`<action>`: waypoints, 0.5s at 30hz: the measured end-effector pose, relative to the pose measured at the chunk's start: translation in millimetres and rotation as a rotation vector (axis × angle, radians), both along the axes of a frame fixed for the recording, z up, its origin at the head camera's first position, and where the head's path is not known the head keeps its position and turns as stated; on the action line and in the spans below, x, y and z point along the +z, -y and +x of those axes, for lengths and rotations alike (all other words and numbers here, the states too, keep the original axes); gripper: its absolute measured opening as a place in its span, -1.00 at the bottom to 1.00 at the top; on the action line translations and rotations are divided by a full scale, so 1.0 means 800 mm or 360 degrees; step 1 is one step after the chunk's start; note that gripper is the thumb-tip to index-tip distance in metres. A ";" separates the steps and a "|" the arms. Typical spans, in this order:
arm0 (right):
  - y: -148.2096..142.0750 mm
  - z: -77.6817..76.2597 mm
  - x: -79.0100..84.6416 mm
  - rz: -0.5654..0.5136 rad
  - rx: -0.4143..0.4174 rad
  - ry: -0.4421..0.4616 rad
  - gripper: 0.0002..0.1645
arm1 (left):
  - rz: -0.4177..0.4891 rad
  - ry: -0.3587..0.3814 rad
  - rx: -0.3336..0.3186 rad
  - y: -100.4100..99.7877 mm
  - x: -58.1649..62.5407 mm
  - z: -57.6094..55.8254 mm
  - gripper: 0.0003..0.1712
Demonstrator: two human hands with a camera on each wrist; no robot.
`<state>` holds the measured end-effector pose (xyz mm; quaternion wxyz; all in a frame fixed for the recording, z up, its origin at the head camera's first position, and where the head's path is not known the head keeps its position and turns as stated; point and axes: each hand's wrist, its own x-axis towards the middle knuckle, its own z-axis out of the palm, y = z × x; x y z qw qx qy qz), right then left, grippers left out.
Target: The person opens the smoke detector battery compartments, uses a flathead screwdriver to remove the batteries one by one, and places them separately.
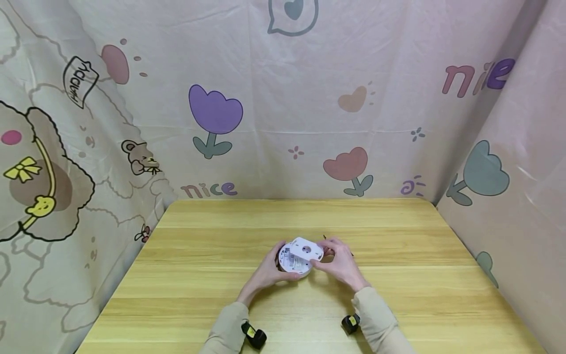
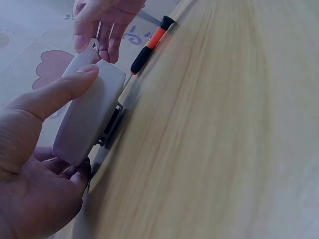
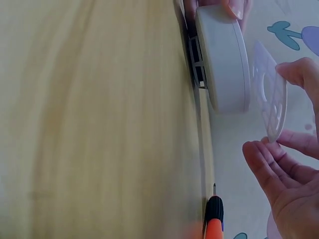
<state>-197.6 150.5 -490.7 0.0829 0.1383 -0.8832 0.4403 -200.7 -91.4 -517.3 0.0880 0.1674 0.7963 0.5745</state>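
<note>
My left hand (image 1: 268,269) grips a round white smoke detector (image 1: 289,264) by its rim, its labelled back turned up toward the head view. In the left wrist view the thumb lies along the side of the white housing (image 2: 94,114), with fingers curled beneath it. A slotted dark part (image 3: 196,59) juts from its lower face. My right hand (image 1: 338,260) pinches a thin white mounting plate (image 1: 300,249) with a hole in its middle. The plate overlaps the detector's back in the head view; a gap shows between them in the right wrist view.
An orange and black screwdriver (image 2: 152,45) lies on the wooden table (image 1: 199,285) just beyond the right hand, mostly hidden by it in the head view. Printed cloth (image 1: 265,162) hangs along the table's back and sides. Black wrist cameras (image 1: 255,337) sit at both sleeves.
</note>
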 end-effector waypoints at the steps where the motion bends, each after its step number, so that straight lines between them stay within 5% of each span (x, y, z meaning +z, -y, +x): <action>1: 0.000 0.000 -0.001 0.0009 0.0013 -0.0003 -0.41 | 0.0021 0.0009 -0.0006 0.000 0.000 0.000 0.34; 15: 0.003 -0.005 -0.007 -0.0001 0.0309 -0.0116 -0.40 | 0.0095 0.0056 -0.0017 0.002 0.000 0.002 0.32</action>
